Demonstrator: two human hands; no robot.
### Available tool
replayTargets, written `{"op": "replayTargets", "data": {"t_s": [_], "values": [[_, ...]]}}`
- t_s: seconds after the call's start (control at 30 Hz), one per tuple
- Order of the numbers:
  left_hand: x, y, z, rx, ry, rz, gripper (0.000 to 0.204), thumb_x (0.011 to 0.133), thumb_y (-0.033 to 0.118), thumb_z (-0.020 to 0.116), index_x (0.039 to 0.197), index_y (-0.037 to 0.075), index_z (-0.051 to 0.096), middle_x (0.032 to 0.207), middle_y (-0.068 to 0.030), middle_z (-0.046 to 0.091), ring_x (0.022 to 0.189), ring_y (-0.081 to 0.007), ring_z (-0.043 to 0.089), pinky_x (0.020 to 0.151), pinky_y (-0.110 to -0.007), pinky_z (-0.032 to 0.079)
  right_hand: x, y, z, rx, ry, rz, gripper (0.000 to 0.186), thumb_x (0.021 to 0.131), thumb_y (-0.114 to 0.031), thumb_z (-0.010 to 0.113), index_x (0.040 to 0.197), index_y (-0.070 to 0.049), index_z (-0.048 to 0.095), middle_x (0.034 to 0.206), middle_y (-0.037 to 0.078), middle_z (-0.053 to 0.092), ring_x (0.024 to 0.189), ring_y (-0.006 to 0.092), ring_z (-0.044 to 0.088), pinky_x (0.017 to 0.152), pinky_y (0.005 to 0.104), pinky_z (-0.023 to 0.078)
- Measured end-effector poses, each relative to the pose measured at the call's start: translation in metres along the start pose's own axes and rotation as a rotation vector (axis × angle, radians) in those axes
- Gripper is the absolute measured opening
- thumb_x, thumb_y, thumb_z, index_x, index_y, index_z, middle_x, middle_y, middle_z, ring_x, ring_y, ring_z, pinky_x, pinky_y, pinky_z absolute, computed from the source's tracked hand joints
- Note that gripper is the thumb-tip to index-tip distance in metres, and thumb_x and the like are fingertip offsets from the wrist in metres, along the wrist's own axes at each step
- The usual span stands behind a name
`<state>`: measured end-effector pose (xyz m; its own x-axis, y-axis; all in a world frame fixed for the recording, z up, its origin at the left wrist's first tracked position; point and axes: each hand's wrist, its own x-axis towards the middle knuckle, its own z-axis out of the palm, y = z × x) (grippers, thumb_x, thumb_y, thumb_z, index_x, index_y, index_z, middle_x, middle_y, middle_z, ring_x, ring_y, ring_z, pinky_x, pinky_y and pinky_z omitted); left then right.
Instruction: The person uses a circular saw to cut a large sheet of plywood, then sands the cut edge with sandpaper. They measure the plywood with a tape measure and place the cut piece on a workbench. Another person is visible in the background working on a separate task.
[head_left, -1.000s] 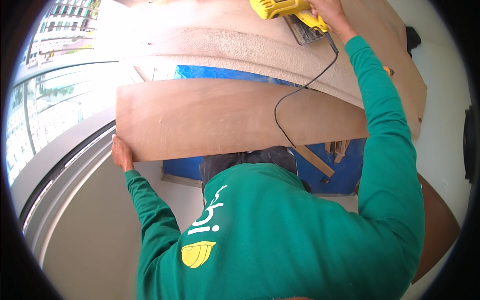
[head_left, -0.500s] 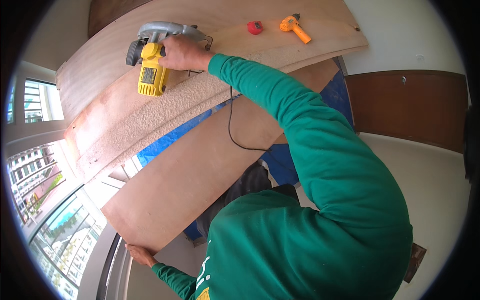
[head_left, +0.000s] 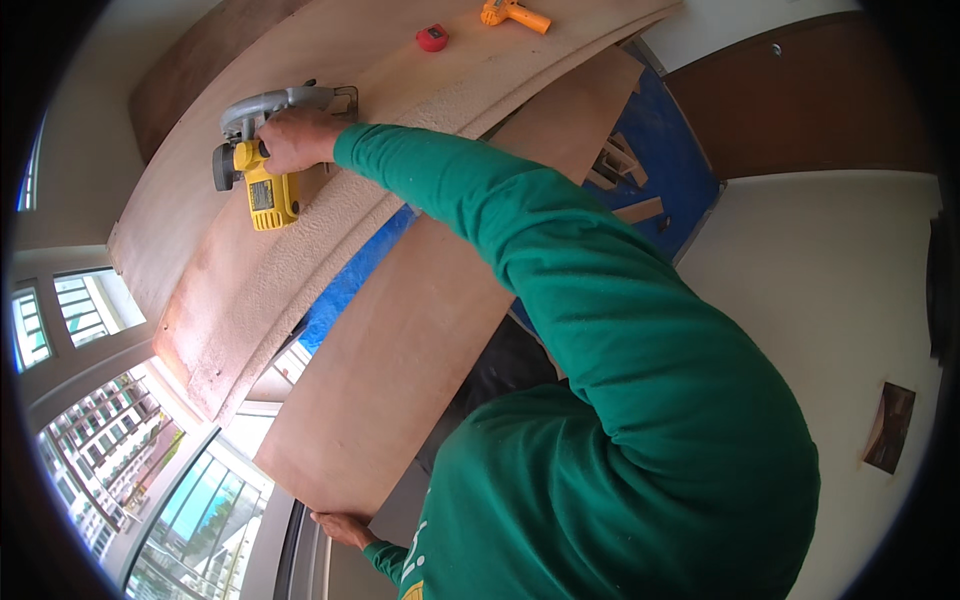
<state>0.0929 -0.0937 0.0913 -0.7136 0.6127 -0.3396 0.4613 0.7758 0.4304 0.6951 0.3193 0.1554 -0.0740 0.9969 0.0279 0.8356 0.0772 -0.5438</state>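
My right hand [head_left: 298, 140] is wrapped round the handle of a yellow and grey circular saw [head_left: 272, 200]. The saw rests on a large plywood sheet [head_left: 190, 190], near its sawdust-covered front part. Between that sheet and my body lies a long, separate plywood strip [head_left: 370, 380], set at a slant. My left hand [head_left: 340, 528] grips the strip's near left corner, its fingers at the edge and partly hidden. My right sleeve covers part of the strip.
A red tape measure [head_left: 432, 38] and an orange cordless drill [head_left: 515, 14] lie on the sheet's far part. Blue tarp [head_left: 690, 150] covers the floor at right, with wood offcuts [head_left: 640, 210] on it. Windows [head_left: 200, 510] stand close at left; a brown door [head_left: 820, 95] at right.
The view has turned, so the sheet, drill and tape measure sit further left and more floor shows at right. Both hands keep hold of the same things.
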Motion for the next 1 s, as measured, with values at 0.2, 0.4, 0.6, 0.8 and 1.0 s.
{"op": "replayTargets", "data": {"t_s": [0.2,0.4,0.6,0.8,1.0], "values": [[-0.035,0.003,-0.007,-0.042,-0.032,0.042,0.083,0.112,0.063,0.027,0.14,-0.006,0.064,0.137,-0.0281,0.067,0.12,-0.0419,0.064,0.102,-0.047,0.051,-0.022,-0.002,-0.009,-0.097,0.112,-0.002,0.057,0.083,-0.039,0.078,0.124,-0.002,0.066,0.12,0.022,0.07,0.112,0.0368,0.069,0.098,0.0482,0.055],[-0.069,-0.031,-0.019,-0.097,-0.048,0.127,0.088,0.111,0.067,0.028,0.139,-0.01,0.062,0.135,-0.0286,0.067,0.119,-0.0374,0.065,0.102,-0.043,0.052,-0.157,0.017,0.003,0.216,0.622,-0.015,0.064,0.091,-0.038,0.079,0.134,0.0,0.054,0.127,0.023,0.059,0.117,0.0373,0.062,0.098,0.0477,0.053],[-0.087,-0.051,-0.057,0.015,-0.172,0.079,0.089,0.108,0.069,0.041,0.137,-0.013,0.062,0.129,-0.0217,0.07,0.113,-0.0295,0.065,0.099,-0.039,0.052,-0.453,-0.001,0.075,0.079,0.039,0.303,0.072,0.097,-0.048,0.071,0.145,0.0,0.049,0.136,0.021,0.054,0.127,0.0392,0.055,0.105,0.0514,0.047],[-0.109,-0.065,-0.077,-0.114,-0.346,0.072,0.08,0.107,0.064,0.051,0.134,-0.011,0.062,0.123,-0.0141,0.069,0.11,-0.022,0.063,0.098,-0.034,0.052,-0.59,0.033,0.112,1.003,0.324,1.46,0.089,0.097,-0.06,0.07,0.15,0.008,0.046,0.152,0.028,0.049,0.14,0.0438,0.05,0.119,0.0544,0.04],[-0.151,-0.137,-0.074,-0.202,-0.278,0.089,0.083,0.107,0.067,0.048,0.131,-0.01,0.064,0.121,-0.0157,0.071,0.106,-0.0246,0.063,0.097,-0.037,0.051,-0.589,0.073,0.15,1.404,0.846,1.533,0.087,0.097,-0.062,0.07,0.151,0.004,0.05,0.155,0.024,0.051,0.139,0.0376,0.054,0.112,0.0555,0.049]]}}
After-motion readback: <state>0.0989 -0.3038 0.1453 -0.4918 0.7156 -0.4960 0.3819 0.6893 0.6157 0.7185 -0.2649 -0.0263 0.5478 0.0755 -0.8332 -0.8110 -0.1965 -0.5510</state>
